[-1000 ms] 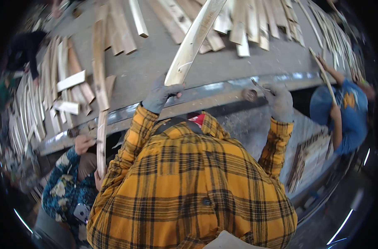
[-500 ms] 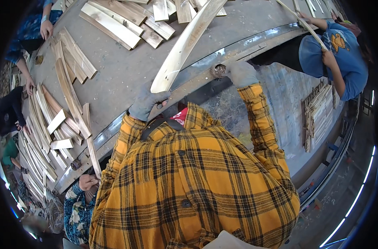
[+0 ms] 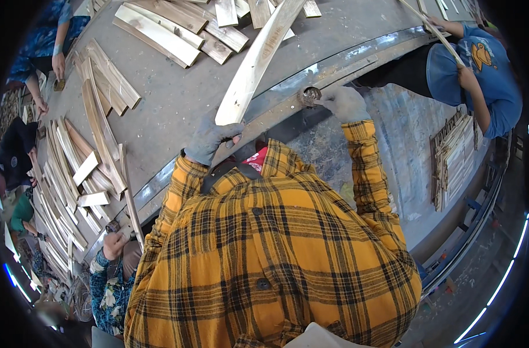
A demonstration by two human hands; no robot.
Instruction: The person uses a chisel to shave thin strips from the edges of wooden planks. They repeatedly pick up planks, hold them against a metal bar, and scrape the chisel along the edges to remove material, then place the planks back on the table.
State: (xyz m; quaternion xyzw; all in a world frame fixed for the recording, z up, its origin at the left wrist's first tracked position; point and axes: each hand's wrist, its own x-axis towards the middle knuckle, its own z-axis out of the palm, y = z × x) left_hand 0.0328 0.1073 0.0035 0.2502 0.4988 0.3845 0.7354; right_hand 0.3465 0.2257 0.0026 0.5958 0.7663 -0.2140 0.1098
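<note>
My left hand, in a grey glove, is closed around the near end of a long pale wooden board. The board slants away over the table toward the top of the view. My right hand, also gloved in grey, is at a small round tin on the table's near edge. Its fingertips are pinched together by the tin's rim. Whatever they hold is too small to make out. The tin's inside looks dark and rough.
The grey table has a metal edge strip. Piled boards lie at the far side, and many thin strips at the left. Co-workers stand left and right; one in a blue shirt holds a strip. Stacked slats are at the right.
My right hand has drawn slightly right from the tin, and its fingers show more clearly. My left hand still grips the board. At the left, co-workers' hands have moved to small tins.
</note>
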